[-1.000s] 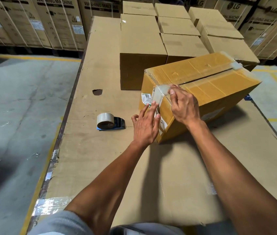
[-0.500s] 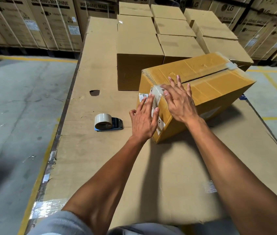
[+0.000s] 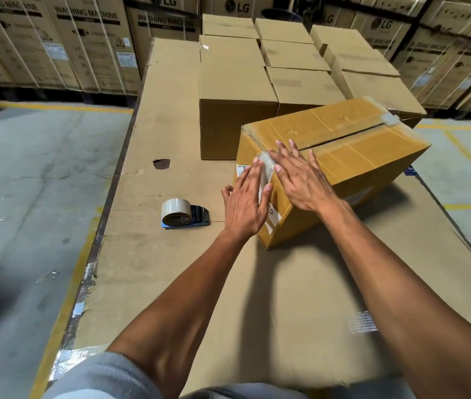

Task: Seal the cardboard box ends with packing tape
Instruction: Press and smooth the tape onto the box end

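A yellow-brown cardboard box (image 3: 352, 145) lies askew on the cardboard-covered table (image 3: 153, 254), its top seam covered with clear tape. A strip of clear tape (image 3: 266, 165) folds over the near top edge onto the end face. My left hand (image 3: 244, 204) lies flat against that end face, fingers spread beside the strip. My right hand (image 3: 300, 180) presses flat on the box's near top corner, fingers apart. The tape dispenser (image 3: 183, 213), blue with a beige roll, rests on the table left of my left hand, untouched.
Several plain closed boxes (image 3: 234, 90) stand in rows just behind the taped box. Large washing-machine cartons (image 3: 84, 38) line the back. A small hole (image 3: 161, 163) shows in the table cover. Grey floor (image 3: 26, 182) lies past the table's left edge.
The tape end that my right hand pinched and held up is now laid down on the box. Both hands have flattened onto the box and slid over the strip.
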Demonstrator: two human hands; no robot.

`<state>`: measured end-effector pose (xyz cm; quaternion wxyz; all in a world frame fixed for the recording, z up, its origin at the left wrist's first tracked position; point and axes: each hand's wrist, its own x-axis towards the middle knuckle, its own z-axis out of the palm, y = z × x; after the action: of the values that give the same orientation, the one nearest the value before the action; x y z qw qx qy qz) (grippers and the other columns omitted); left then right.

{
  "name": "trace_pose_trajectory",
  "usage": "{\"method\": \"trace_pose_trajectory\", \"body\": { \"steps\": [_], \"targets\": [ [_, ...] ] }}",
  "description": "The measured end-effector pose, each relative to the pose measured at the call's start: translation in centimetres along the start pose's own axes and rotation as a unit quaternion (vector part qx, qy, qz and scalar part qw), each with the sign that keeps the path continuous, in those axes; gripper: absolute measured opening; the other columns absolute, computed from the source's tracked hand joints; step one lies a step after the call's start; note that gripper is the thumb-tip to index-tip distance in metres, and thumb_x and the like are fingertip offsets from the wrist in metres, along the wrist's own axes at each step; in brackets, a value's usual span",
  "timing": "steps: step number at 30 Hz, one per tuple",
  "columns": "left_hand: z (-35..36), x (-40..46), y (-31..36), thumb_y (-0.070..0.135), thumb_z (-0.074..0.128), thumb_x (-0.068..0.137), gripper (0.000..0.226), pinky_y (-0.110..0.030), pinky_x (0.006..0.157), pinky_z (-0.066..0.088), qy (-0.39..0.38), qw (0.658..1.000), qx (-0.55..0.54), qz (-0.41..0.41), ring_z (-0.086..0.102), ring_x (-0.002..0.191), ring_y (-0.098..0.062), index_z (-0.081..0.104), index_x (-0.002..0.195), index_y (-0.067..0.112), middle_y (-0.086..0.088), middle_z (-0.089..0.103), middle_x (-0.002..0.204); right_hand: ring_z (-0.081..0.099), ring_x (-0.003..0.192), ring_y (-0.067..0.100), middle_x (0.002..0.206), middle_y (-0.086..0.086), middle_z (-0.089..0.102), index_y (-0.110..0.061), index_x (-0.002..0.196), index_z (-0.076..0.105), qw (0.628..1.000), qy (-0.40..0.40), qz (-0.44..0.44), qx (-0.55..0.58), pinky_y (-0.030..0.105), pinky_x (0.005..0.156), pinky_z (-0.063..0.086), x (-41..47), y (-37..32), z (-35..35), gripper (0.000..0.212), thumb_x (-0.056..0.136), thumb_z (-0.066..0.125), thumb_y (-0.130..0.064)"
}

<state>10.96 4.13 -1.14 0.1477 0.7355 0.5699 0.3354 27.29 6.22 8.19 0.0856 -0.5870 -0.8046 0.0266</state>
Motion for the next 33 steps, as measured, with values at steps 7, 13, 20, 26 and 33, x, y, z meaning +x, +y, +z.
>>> {"method": "trace_pose_trajectory", "body": {
  "steps": [7, 13, 20, 26, 33],
  "targets": [
    [1.7, -1.1, -0.2, 0.057, 0.023, 0.115, 0.064, -0.050, 0.109, 0.034, -0.037, 0.997, -0.020, -0.060, 0.018, 0.166, -0.011, 0.021, 0.173, 0.029, 0.011, 0.021, 0.180, -0.002, 0.165, 0.023, 0.175, -0.002, 0.023, -0.017, 0.168, 0.024, 0.999, -0.021, 0.030, 0.003, 0.053, 0.134, 0.000, 0.5, -0.4, 0.0, 0.063, 0.113, 0.024, -0.048],
    [0.8, -0.3, 0.0, 0.059, 0.023, 0.115, 0.066, -0.047, 0.111, 0.029, -0.019, 0.997, -0.041, -0.062, 0.017, 0.165, -0.010, 0.016, 0.174, 0.030, 0.011, 0.016, 0.181, -0.007, 0.164, 0.025, 0.179, -0.001, 0.000, -0.037, 0.169, 0.003, 0.998, -0.042, 0.028, -0.025, 0.056, 0.133, 0.000, 0.6, -0.2, 0.1, 0.066, 0.109, 0.021, -0.058],
    [1.1, 0.7, 0.6, 0.053, 0.023, 0.117, 0.060, -0.041, 0.102, 0.024, -0.005, 0.997, -0.051, -0.060, 0.020, 0.165, -0.011, 0.018, 0.173, 0.033, 0.014, 0.019, 0.180, -0.010, 0.165, 0.026, 0.179, -0.002, -0.001, -0.040, 0.168, 0.013, 0.997, -0.050, 0.049, -0.019, 0.057, 0.133, 0.001, 0.9, -0.5, -0.1, 0.059, 0.111, 0.022, -0.053],
    [0.8, 0.4, -0.9, 0.047, 0.024, 0.116, 0.060, -0.049, 0.107, 0.031, -0.031, 0.997, -0.007, -0.065, 0.016, 0.167, -0.015, 0.021, 0.173, 0.029, 0.006, 0.025, 0.180, -0.010, 0.164, 0.024, 0.178, 0.001, -0.002, -0.023, 0.170, 0.009, 0.997, -0.041, 0.070, -0.016, 0.051, 0.134, 0.000, 0.8, -0.9, -0.1, 0.069, 0.110, 0.021, -0.056],
    [1.1, 1.0, 1.1, 0.042, 0.028, 0.116, 0.060, -0.048, 0.108, 0.028, 0.002, 0.996, -0.077, -0.045, 0.016, 0.166, -0.012, 0.014, 0.174, 0.031, 0.015, 0.013, 0.181, 0.004, 0.165, 0.021, 0.178, -0.004, 0.013, -0.031, 0.169, 0.017, 0.998, -0.036, 0.042, -0.003, 0.053, 0.134, 0.006, 0.3, -0.9, -0.2, 0.061, 0.111, 0.023, -0.049]
  ]
}}
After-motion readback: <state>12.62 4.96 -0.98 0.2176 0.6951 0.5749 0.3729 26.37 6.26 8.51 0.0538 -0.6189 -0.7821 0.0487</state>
